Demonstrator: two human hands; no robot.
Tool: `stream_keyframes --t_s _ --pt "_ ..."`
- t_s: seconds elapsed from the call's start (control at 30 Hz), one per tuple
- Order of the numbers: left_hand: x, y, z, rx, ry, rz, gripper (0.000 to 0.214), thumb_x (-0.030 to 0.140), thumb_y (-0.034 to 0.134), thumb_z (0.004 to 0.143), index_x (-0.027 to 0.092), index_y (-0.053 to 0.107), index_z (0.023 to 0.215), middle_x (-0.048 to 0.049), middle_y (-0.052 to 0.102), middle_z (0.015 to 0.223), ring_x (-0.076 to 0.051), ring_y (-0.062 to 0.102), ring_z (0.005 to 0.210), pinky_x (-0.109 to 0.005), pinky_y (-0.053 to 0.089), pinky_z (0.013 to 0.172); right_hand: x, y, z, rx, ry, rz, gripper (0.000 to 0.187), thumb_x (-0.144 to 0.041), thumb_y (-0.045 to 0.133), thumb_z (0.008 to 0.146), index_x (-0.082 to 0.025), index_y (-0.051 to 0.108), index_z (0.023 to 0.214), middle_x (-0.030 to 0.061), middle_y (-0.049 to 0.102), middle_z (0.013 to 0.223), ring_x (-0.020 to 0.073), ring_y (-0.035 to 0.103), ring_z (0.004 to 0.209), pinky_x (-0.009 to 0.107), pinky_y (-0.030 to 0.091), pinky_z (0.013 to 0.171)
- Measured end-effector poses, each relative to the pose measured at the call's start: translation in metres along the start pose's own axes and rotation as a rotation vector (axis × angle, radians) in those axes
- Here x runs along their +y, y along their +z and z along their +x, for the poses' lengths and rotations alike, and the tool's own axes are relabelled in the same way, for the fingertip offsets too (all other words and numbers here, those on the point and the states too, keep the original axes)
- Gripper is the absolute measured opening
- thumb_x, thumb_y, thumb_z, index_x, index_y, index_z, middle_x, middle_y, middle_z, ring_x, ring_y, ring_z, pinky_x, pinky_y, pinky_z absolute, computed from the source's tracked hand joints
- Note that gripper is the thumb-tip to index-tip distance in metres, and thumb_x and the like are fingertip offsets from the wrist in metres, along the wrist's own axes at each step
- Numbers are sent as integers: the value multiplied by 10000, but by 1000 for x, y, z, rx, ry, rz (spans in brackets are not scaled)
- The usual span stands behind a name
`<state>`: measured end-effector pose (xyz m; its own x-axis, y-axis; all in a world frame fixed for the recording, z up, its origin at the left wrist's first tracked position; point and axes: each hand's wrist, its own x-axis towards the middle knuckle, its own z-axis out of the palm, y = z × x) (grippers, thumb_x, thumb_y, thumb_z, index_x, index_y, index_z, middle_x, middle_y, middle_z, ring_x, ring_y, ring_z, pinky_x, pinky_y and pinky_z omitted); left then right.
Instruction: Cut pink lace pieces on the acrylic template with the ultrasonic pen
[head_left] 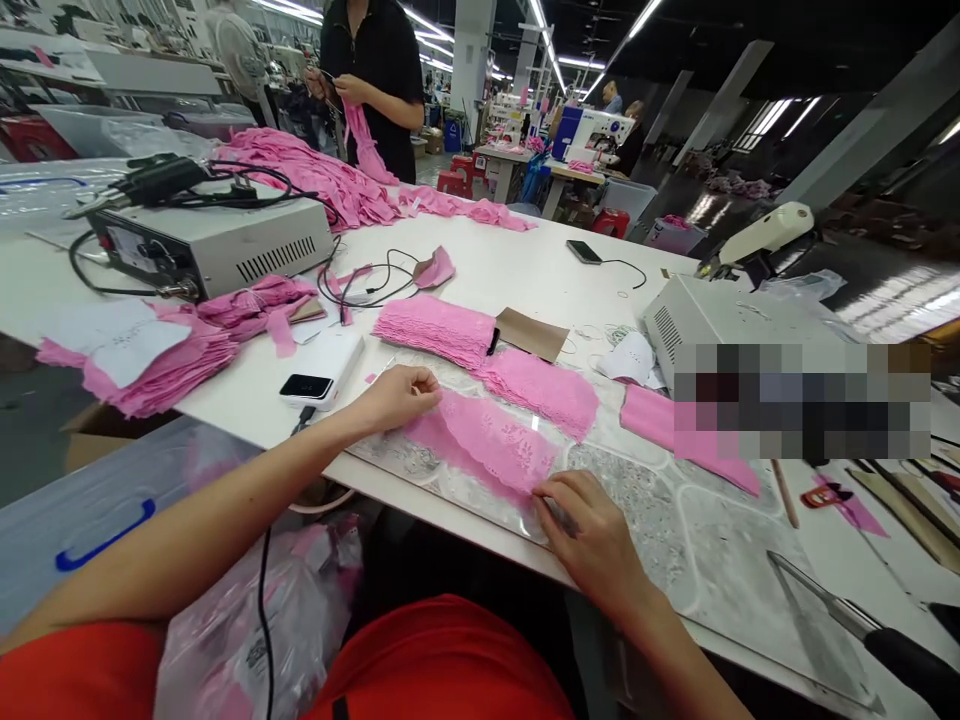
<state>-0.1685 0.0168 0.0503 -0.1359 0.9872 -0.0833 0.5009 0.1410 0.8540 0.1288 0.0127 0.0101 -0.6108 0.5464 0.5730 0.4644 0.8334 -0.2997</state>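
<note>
A pink lace fabric piece (487,440) stretches between my two hands over a clear mat (720,560) with a grey pattern. My left hand (397,398) pinches its far left corner between thumb and fingers. At the near right corner, my right hand (589,525) has thumb and fingers closed on the lace edge. Just beyond it lie two stacks of pink lace pieces, a left stack (435,328) and a right stack (541,388). Further right rests a folded pink fabric strip (645,415).
A white power bank (341,365) sits left of the mat. Grey boxes stand at left (255,255) and right (742,310), with black cables nearby. A soldering-iron-like tool (847,605) lies at right. Across the table, a person (375,90) handles pink fabric beside a pink heap (315,175).
</note>
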Motion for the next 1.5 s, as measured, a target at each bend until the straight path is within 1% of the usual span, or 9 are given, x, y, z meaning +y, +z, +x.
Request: stream_keyframes --t_s 0.2,0.43,0.63,0.77,0.93,1.07,1.17,1.37,1.5 --pt "-16 -11 -16 -29 53 264 102 249 582 705 167 613 652 9 588 651 -138 517 625 -236 385 596 -7 8 -2 -52 -45 35 108 -123 546 877 -211 608 891 41 627 838 162 581 781 302 515 711" --pt "-20 -24 -35 -132 172 418 315 318 652 753 221 673 1052 -26 574 987 -131 546 714 -261 443 732 4 7 -6 -71 -47 45 170 -198 579 858 -236 607 1021 60 649 917 187 629 822 316 563 708" --pt "-26 -25 -41 -203 292 449 204 299 523 892 221 710 912 -51 562 1053 -161 581 887 -272 444 845 7 -2 7 -184 2 171 162 -186 477 899 -240 614 832 24 652 800 138 622 695 256 542 619" --pt "-21 -34 -23 -193 335 419 151 242 556 857 196 697 825 -28 616 937 -134 601 817 -223 462 761 20 -24 42 -328 228 294 223 -299 481 891 -216 584 711 6 600 667 123 552 590 237 460 519" --pt "3 -71 51 -48 291 399 117 249 620 830 159 681 788 12 636 692 -135 604 641 -220 453 597 55 -32 137 -317 359 419 271 -395 535 821 -185 592 660 -5 558 591 113 487 548 245 413 515" --pt "24 -113 116 177 277 426 220 335 594 920 124 644 955 -36 658 927 -160 635 820 -326 533 757 81 -16 229 -26 295 359 276 -419 524 805 -174 620 721 18 584 638 127 504 592 267 430 555" --pt "21 -132 138 316 283 453 298 353 567 945 147 586 1158 -86 600 1174 -203 610 1013 -411 532 867 89 7 266 85 206 313 245 -399 511 811 -182 626 804 57 631 819 154 542 733 304 465 673" --pt "-39 -129 121 305 291 510 301 351 574 941 147 587 1163 -80 608 1156 -203 619 992 -401 541 851 80 72 236 -45 24 271 139 -237 518 818 -200 632 747 39 624 813 150 558 733 327 475 731" --pt "-59 -127 107 288 311 534 248 356 593 918 134 637 1019 -50 636 1039 -195 625 919 -369 535 829 76 83 210 -121 6 278 124 -180 534 802 -201 656 791 47 645 867 158 588 813 330 483 779"
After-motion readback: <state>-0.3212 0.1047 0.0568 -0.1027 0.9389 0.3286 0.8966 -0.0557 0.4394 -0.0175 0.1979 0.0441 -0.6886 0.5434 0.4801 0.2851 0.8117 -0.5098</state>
